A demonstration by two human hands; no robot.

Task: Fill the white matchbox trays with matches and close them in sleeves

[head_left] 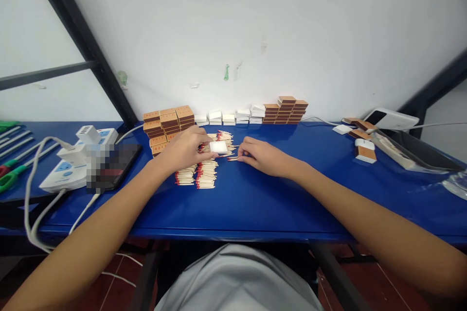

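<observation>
Phone (127, 165) beside power strip (58, 175) (white).

Workshop, apparently; blue bench (255, 209), stacked matchboxes (169, 122)

White wall (292, 29), blue table (255, 209), red floor (359, 284), apparently tiled.

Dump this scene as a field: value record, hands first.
left_hand: left hand holding small white tray over matches
right_hand: right hand with fingertips at a red-headed match; grip unclear
loose_matches: piles beside and below the tray in view
back_row: brown matchboxes, white boxes, more brown matchboxes
far_left: power strip, phone
surface: blue table
</observation>
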